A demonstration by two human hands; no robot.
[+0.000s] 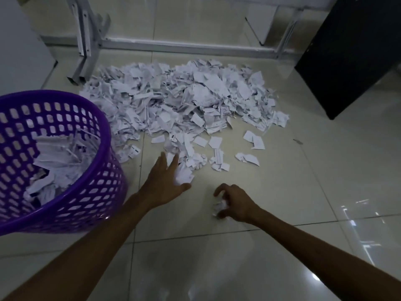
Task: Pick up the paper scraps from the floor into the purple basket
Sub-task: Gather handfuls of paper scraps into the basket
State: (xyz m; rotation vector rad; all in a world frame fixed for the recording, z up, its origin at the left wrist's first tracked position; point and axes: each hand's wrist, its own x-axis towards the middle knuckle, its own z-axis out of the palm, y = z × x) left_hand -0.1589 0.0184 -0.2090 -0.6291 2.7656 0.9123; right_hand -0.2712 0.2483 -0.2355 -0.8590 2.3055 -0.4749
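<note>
Paper scraps [220, 207] are feather-light and crumply, so bunched handfuls beat single picks: the right hand [235, 203] curls round a wad, the left hand [166, 183] spreads flat on loose bits, the purple basket [104, 127] sits just left, big pile [184, 98] beyond.

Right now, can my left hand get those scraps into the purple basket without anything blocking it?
Probably yes. The left hand is gathering paper scraps just right of the purple basket, whose open top tilts toward it, with only bare floor between.
</note>
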